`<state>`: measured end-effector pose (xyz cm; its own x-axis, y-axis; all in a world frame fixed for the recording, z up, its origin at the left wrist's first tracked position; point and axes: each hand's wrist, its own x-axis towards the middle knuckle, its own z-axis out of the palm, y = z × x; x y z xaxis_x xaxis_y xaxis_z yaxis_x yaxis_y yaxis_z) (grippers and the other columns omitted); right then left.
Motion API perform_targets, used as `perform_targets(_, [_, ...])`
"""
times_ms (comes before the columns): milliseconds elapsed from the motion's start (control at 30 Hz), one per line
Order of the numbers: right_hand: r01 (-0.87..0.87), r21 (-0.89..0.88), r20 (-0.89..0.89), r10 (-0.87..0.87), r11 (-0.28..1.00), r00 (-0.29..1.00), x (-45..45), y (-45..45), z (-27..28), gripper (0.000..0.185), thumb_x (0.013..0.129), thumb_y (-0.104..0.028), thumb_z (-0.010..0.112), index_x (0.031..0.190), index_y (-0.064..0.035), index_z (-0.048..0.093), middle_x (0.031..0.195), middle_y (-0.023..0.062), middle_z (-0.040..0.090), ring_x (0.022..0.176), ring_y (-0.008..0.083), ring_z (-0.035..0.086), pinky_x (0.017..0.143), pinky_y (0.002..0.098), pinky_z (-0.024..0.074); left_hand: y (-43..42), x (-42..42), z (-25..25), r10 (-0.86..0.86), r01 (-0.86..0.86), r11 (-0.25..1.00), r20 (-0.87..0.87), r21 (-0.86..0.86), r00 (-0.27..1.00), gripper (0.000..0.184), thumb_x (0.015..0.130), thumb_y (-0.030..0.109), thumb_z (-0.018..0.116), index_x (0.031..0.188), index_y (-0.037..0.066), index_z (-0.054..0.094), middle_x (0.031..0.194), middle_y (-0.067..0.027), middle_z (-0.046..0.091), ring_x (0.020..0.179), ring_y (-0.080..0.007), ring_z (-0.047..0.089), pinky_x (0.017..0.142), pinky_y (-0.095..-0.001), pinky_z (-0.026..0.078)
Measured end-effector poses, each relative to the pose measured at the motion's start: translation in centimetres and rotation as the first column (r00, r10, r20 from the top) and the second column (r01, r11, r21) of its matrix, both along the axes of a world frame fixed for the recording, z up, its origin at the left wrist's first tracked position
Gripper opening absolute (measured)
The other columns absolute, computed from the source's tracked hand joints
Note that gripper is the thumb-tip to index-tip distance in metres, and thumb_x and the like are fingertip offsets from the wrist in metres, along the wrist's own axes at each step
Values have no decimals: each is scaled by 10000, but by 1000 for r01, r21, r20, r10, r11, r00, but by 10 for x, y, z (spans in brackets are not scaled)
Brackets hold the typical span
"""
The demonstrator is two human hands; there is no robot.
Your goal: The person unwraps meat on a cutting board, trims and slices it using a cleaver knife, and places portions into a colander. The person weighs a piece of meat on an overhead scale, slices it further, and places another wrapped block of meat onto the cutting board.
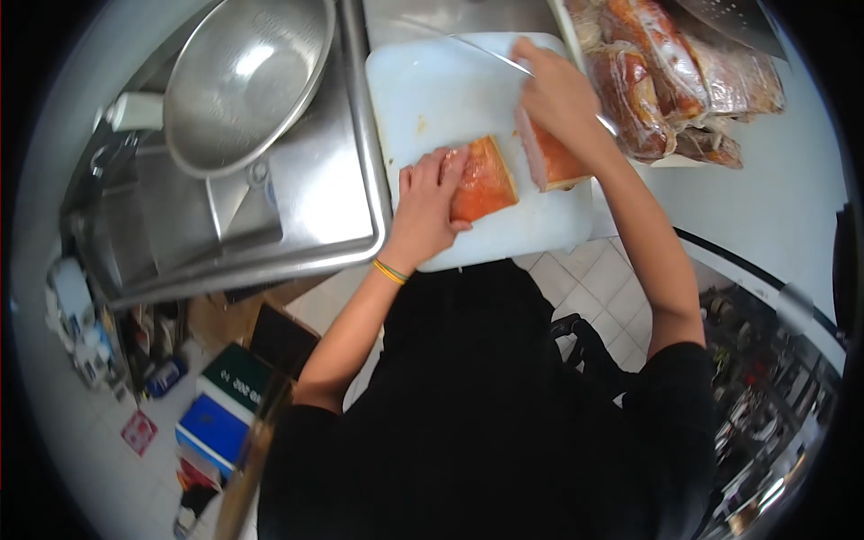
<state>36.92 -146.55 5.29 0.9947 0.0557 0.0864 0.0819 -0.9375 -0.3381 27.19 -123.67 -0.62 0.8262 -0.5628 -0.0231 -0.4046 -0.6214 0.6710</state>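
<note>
A piece of meat with orange-brown skin (pixel 487 180) lies on the white cutting board (pixel 504 236). My left hand (pixel 430 202) rests on its left side with the fingers bent over it. To the right, separated by a gap, lies a second piece of meat (pixel 556 165), its pale cut side facing left and my right forearm partly over it. My right hand (pixel 556 88) is closed round the handle of a long thin knife (pixel 477 49), whose blade points to the upper left above the board. The handle is mostly hidden by the hand.
At the left is a steel sink (pixel 324 198) with a large metal bowl (pixel 247 81) over it. Several plastic-wrapped meat pieces (pixel 666 76) lie at the upper right, near a perforated metal utensil (pixel 729 22). Boxes (pixel 214 427) stand on the floor at lower left.
</note>
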Motion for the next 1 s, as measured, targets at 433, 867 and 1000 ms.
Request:
perform_targets(433, [33, 302, -328, 71, 953, 942, -218, 34, -6, 247, 862, 8, 536, 1066, -13, 398, 754, 255, 617, 670, 477, 613, 598, 549, 485, 67, -56, 4, 494, -539, 690, -229, -483, 839, 242, 826, -57, 571, 1044, 24, 639, 1161, -79, 577, 1052, -196, 577, 881, -314, 477])
perform_targets(867, [162, 122, -254, -127, 979, 959, -236, 91, -31, 372, 763, 86, 536, 1089, -3, 382, 764, 266, 615, 674, 463, 630, 593, 540, 503, 110, -43, 1, 355, -406, 792, -196, -456, 914, 222, 810, -36, 577, 1009, 36, 646, 1131, -82, 595, 1067, -214, 572, 864, -329, 465])
perform_targets(1000, [201, 41, -352, -174, 979, 920, -227, 99, -11, 393, 748, 83, 542, 1096, 10, 377, 742, 278, 624, 685, 476, 626, 610, 552, 496, 128, -42, -10, 335, -406, 792, -230, -456, 914, 222, 815, -34, 576, 1013, 41, 640, 1128, -79, 599, 1062, -214, 576, 867, -329, 464])
